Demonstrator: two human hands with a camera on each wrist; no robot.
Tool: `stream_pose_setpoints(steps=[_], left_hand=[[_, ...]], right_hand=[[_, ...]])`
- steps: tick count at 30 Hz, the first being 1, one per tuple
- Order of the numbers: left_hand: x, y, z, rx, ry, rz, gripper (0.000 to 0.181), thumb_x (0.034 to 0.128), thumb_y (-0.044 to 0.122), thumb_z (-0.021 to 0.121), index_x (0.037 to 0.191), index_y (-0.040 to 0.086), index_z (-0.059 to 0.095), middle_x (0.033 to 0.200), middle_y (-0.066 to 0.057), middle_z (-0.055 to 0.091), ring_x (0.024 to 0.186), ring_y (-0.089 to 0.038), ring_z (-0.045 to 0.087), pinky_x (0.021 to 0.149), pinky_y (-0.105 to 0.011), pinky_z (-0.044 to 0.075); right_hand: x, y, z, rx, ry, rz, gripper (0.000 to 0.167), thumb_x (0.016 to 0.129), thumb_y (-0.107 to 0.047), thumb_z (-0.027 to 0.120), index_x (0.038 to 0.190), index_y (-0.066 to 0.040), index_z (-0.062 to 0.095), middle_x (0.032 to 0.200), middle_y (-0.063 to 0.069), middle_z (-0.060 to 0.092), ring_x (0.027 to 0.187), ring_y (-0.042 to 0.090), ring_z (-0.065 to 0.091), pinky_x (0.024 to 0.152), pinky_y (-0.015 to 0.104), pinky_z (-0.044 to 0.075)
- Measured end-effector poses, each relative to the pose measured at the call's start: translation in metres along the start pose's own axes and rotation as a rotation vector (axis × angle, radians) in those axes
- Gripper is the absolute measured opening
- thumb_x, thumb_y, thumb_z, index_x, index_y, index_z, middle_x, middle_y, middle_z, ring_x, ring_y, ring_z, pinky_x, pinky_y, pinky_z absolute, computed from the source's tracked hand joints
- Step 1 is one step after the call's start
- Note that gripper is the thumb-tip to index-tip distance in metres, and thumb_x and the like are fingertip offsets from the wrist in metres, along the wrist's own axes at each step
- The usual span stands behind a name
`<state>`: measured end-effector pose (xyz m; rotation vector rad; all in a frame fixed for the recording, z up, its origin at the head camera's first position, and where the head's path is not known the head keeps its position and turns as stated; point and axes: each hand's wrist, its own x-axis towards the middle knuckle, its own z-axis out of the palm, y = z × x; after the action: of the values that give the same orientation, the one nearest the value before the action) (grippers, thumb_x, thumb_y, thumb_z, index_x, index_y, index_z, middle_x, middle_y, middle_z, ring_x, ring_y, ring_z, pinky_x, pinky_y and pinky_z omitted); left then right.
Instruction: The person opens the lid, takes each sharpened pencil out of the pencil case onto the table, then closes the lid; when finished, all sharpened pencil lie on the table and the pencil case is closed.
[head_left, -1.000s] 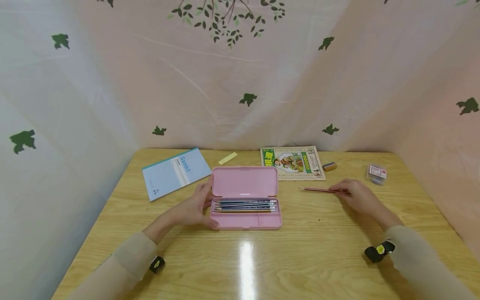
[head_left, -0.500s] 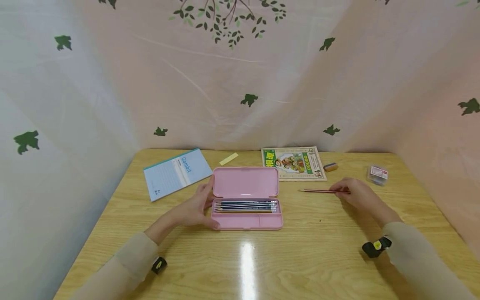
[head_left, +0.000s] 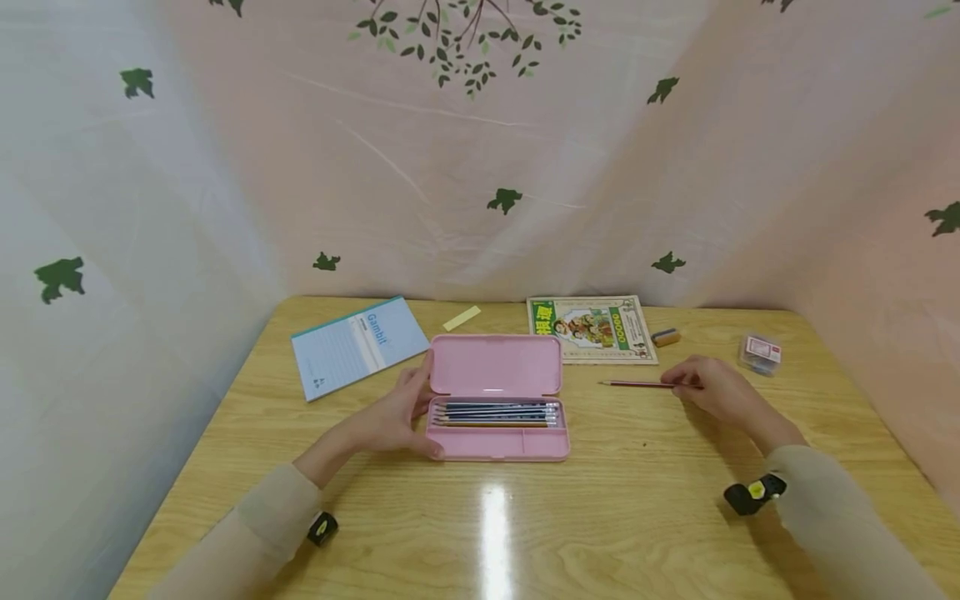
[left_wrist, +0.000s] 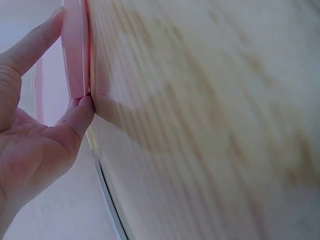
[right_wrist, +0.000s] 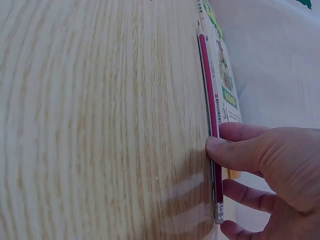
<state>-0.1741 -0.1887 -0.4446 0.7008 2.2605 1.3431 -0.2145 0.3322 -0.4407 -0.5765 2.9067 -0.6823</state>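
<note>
So, right grip (head_left: pixel 712 392) is closed on a red pencil (head_left: pixel 637 384), thumb and fingers pinching its back half, sharpened tip pointing left. Pencil is right of the pink pencil case (head_left: pixel 468 444), well apart from it. Can't tell if its shaft touches the bench (head_left: pixel 637 500).

Left grip (head_left: pixel 386 421) holds the case's left end, thumb at the front corner, fingers round by the hinge.

Around: illustrated booklet (head_left: pixel 592 329) just behind the pencil, small two-tone block (head_left: pixel 666 337) off its right edge, clear box (head_left: pixel 760 353) with white-and-red label farther right. Blue Gambit notebook (head_left: pixel 363 346) sits angled behind the left grip, pale yellow strip (head_left: pixel 461 318) near it. The raised lid (head_left: pixel 495 367) stands in front of the booklet's near-left corner.

Hidden or unclear: some left fingers disappear behind the case; left wrist view crops most of the case at the top. Right wrist view cuts the hand at the right edge. Contents of the clear box too small to read; exact count of pencils (head_left: pixel 495 414) in the long rear compartment uncertain.

Materials: case looks like glossy plastic, rounded corners, divided front row. Bench is streaky wood grain with a bright glare. Backdrop cloth (head_left: pixel 420 167) is creased, printed with birds and leaves.
</note>
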Motion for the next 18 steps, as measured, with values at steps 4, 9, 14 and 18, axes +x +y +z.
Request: stream_pose_setpoints(steps=[4, 9, 14, 18], left_hand=[[0.001, 0.001, 0.000, 0.004, -0.005, -0.009, 0.143, 0.0738, 0.016, 0.093, 0.160, 0.021, -0.021, 0.150, -0.017, 0.010, 0.139, -0.030, 0.043, 0.118, -0.042, 0.032], [0.001, 0.001, 0.000, -0.018, 0.002, -0.008, 0.144, 0.0722, 0.014, 0.094, 0.160, 0.023, -0.020, 0.150, -0.019, 0.010, 0.141, -0.032, 0.041, 0.118, -0.042, 0.032], [0.000, 0.003, -0.001, -0.002, -0.005, -0.020, 0.143, 0.0731, 0.015, 0.094, 0.160, 0.021, -0.020, 0.149, -0.017, 0.011, 0.140, -0.032, 0.042, 0.118, -0.042, 0.032], [0.000, 0.004, -0.001, 0.003, -0.011, -0.017, 0.143, 0.0735, 0.014, 0.093, 0.160, 0.019, -0.020, 0.149, -0.017, 0.011, 0.140, -0.031, 0.043, 0.118, -0.042, 0.032]], right_hand=[[-0.001, 0.000, 0.000, 0.001, 0.005, 0.009, 0.025, 0.092, 0.000, 0.072, 0.117, 0.000, 0.073, 0.107, 0.014, 0.070, 0.092, 0.028, 0.063, 0.081, 0.050, 0.057], [-0.001, -0.001, 0.001, 0.000, 0.025, 0.011, 0.035, 0.091, 0.001, 0.072, 0.126, 0.002, 0.067, 0.115, 0.020, 0.068, 0.099, 0.036, 0.064, 0.086, 0.058, 0.055], [-0.001, -0.010, 0.002, 0.022, 0.079, -0.022, 0.047, 0.090, 0.000, 0.074, 0.135, 0.004, 0.060, 0.127, 0.028, 0.062, 0.114, 0.048, 0.059, 0.093, 0.066, 0.050], [0.000, -0.027, 0.005, 0.037, 0.153, -0.090, 0.051, 0.090, 0.000, 0.075, 0.138, 0.004, 0.057, 0.133, 0.028, 0.058, 0.120, 0.049, 0.055, 0.096, 0.067, 0.048]])
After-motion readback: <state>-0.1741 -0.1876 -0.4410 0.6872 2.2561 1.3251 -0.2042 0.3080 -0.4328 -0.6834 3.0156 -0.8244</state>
